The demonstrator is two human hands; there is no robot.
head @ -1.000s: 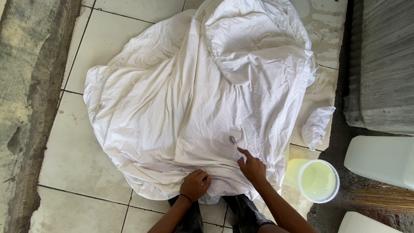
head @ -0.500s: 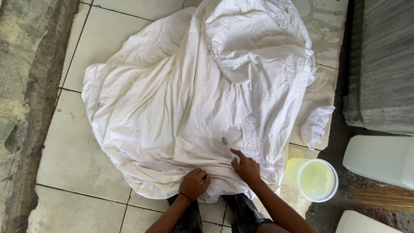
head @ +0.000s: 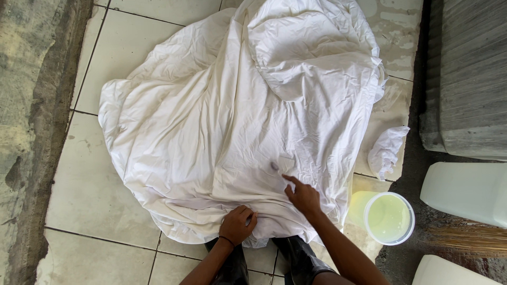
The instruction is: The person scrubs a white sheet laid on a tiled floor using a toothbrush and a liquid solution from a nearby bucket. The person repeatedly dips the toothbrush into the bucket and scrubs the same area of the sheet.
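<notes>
Gripping near hem of white sheet [head: 232, 126], left hand [head: 236, 224] curls into fist, fabric bunched inside, wrist bent toward body. Right hand [head: 302, 195] lies just right of it on sheet, index finger extended toward small grey stain [head: 274, 166], other fingers loosely folded, pinching nothing. Sheet spreads crumpled over tiled floor [head: 79, 184]. Round white bucket [head: 388, 217] of yellowish liquid stands right of sheet; white jug [head: 465, 192] beyond bucket.

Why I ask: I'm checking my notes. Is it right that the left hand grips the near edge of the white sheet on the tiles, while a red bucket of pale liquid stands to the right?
Not quite. The head view shows the bucket is translucent white, not red. The left hand does grip the white sheet.
</notes>
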